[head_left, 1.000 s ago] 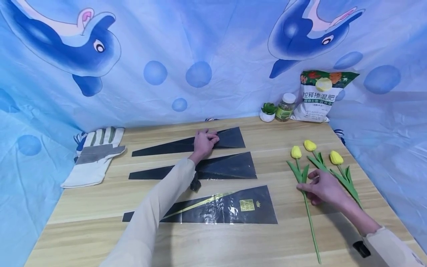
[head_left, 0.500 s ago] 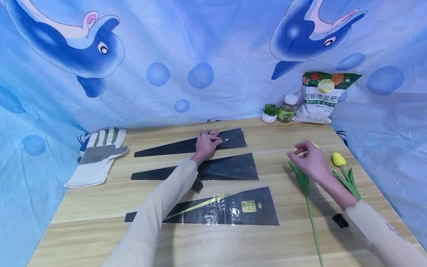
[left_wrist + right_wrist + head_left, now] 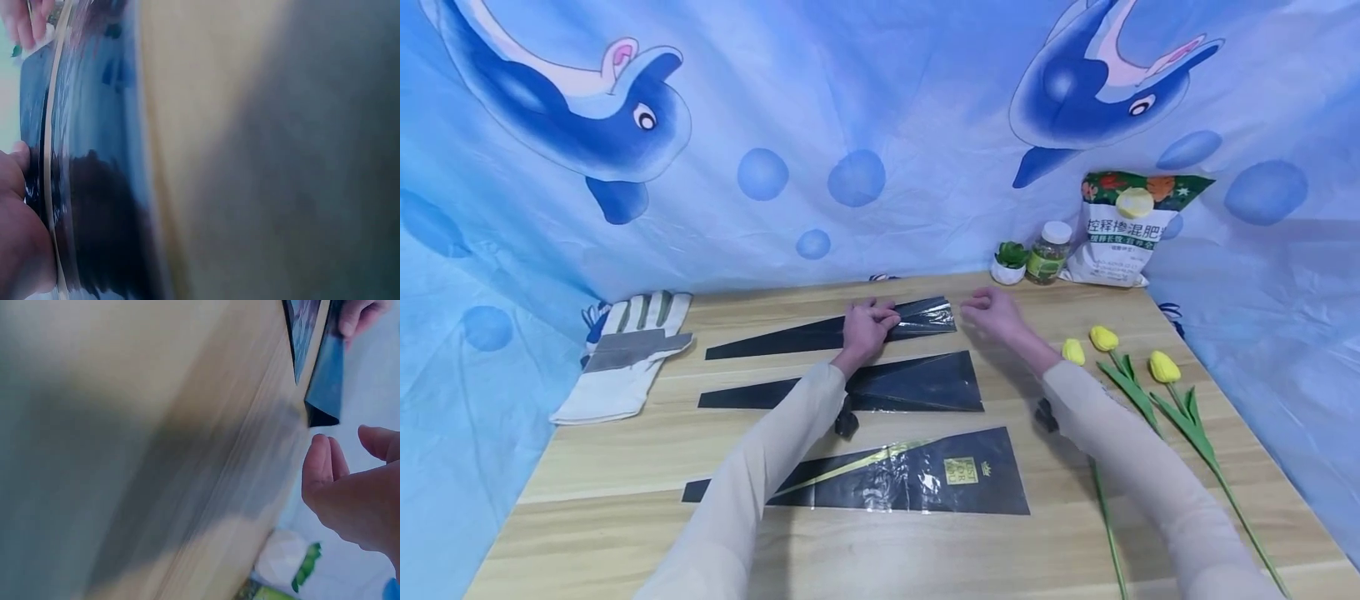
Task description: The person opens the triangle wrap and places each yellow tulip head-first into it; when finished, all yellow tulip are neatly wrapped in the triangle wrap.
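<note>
Three black tapered flower sleeves lie in rows on the wooden table. My left hand [image 3: 865, 330] pinches the farthest flower sleeve [image 3: 790, 338] near its wide end. In the right wrist view that sleeve's mouth [image 3: 323, 417] gapes a little. My right hand [image 3: 996, 313] is just right of this mouth, thumb and fingers apart, holding nothing. The middle flower sleeve [image 3: 925, 382] and the nearest flower sleeve [image 3: 925, 479], with gold print, lie flat under or beside my left arm. Yellow artificial tulips [image 3: 1165, 367] lie on the right, one partly hidden by my right sleeve.
White-and-grey work gloves [image 3: 625, 354] lie at the left edge. Along the back right stand a small potted succulent [image 3: 1009, 262], a lidded jar [image 3: 1049, 252] and a fertilizer bag [image 3: 1116, 229]. A blue dolphin-print curtain [image 3: 850, 108] hangs behind the table.
My right hand has moved from over the tulips, back and left, to the far flower sleeve's wide end. The left hand stays on that sleeve, whose wide end has lifted and now shines.
</note>
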The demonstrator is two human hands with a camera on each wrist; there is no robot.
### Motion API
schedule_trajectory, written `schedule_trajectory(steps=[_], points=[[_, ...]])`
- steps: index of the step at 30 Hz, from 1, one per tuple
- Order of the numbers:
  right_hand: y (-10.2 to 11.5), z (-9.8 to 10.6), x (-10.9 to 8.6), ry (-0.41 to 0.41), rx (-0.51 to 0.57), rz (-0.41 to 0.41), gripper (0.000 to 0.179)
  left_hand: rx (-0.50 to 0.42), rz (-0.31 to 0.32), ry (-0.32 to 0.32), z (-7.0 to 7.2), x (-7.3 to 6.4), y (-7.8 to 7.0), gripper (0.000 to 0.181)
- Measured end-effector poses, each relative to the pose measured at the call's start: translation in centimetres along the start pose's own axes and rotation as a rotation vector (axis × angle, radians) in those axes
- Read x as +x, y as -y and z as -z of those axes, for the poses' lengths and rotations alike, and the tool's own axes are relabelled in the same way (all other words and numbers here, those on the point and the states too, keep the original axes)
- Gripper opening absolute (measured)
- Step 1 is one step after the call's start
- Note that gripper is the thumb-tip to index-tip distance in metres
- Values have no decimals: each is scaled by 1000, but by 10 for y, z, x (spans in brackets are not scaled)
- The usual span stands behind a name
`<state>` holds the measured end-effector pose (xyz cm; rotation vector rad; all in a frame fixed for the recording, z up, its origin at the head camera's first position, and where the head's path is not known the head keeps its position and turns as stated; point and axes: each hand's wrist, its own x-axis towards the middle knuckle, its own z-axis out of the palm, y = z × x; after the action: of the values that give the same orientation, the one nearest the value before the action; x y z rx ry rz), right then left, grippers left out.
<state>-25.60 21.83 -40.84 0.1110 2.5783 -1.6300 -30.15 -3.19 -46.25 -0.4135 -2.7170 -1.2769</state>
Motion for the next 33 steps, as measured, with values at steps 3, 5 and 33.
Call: schedule_trajectory(steps=[3,5,33], points=[[2,-13,16,8,12,-35,56,-12,-26,-10,0,0,2,12],[1,-19,22,-5,-3,-37,55,-11,-44,-8,-1,-1,2,12],[-1,-39,27,-179,-82,-34,54,218,8,90,-3,1,-5,22]])
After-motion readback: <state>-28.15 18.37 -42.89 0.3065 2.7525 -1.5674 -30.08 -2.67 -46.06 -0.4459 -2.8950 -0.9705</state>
